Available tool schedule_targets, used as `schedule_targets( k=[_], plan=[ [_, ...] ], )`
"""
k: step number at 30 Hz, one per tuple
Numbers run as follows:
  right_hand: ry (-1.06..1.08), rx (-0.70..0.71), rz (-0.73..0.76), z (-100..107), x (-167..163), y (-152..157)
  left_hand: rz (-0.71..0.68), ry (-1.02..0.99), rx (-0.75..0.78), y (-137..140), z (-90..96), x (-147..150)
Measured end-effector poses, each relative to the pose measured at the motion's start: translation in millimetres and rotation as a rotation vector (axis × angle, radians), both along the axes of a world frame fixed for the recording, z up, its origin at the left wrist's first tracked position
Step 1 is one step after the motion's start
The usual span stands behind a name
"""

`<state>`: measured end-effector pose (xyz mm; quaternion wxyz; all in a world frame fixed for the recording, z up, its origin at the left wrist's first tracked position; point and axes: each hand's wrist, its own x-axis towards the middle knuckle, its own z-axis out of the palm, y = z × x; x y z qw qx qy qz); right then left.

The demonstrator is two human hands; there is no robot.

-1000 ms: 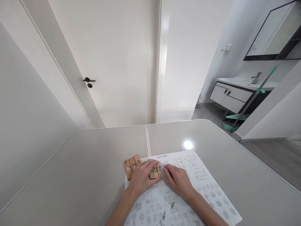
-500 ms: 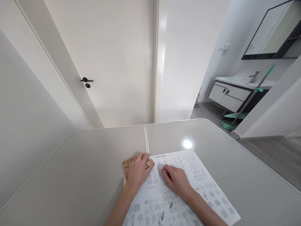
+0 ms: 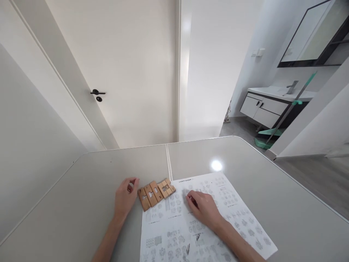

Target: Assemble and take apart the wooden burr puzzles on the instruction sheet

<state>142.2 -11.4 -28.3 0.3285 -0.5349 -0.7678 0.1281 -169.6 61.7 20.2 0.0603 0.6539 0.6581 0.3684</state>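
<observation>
A row of flat wooden puzzle pieces (image 3: 151, 194) with cut-outs and dark numbers lies across the upper left corner of a printed sheet (image 3: 209, 214). At the row's right end, small wooden blocks (image 3: 167, 188) sit together around a little gap. Just left of the row is my left hand (image 3: 125, 198), its fingers curled together beside the end piece, nothing showing in them. My right hand (image 3: 203, 205) rests on the sheet, right of the blocks, with thumb and fingers closed. Whatever it holds, if anything, is hidden.
Both hands are over a grey table (image 3: 81, 203) with a seam (image 3: 168, 160) running down its far middle. Past it stand a white door (image 3: 136, 72) with a black handle (image 3: 97, 92) and, at right, a washbasin cabinet (image 3: 267, 105) and a green dustpan (image 3: 263, 143).
My left hand has lifted off the wooden pieces and moved left, uncovering the row. My right hand has stayed in place on the sheet. The view has shifted slightly.
</observation>
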Motion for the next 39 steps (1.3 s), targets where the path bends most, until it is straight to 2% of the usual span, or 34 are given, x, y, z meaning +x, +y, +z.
schedule_targets(
  k=[4, 11, 21, 24, 27, 29, 31, 39],
  plan=[
    [0.002, 0.009, -0.005, -1, -1, 0, 0.073, -0.14, -0.123, 0, -9.7, -9],
    [0.007, 0.003, -0.013, -6, -1, -1, 0.039, -0.14, -0.13, -1, -10.6, -4],
    [0.041, 0.001, -0.037, 1, -1, -3, -0.006, -0.098, -0.087, -3, -11.7, -3],
    [0.075, 0.009, -0.077, 4, -1, -3, -0.117, -0.039, -0.052, -9, -11.7, 5],
    [0.101, -0.002, -0.079, 5, 0, -3, -0.352, 0.11, -0.051, -17, -12.5, 13],
    [0.106, -0.019, -0.067, 5, 0, -3, -0.458, 0.2, -0.078, -22, -14.0, 17],
    [0.106, -0.027, -0.058, 4, 0, -3, -0.485, 0.256, -0.098, -24, -16.5, 19],
    [0.105, -0.022, -0.054, 4, 0, -3, -0.419, 0.327, -0.067, -22, -22.7, 17]
  ],
)
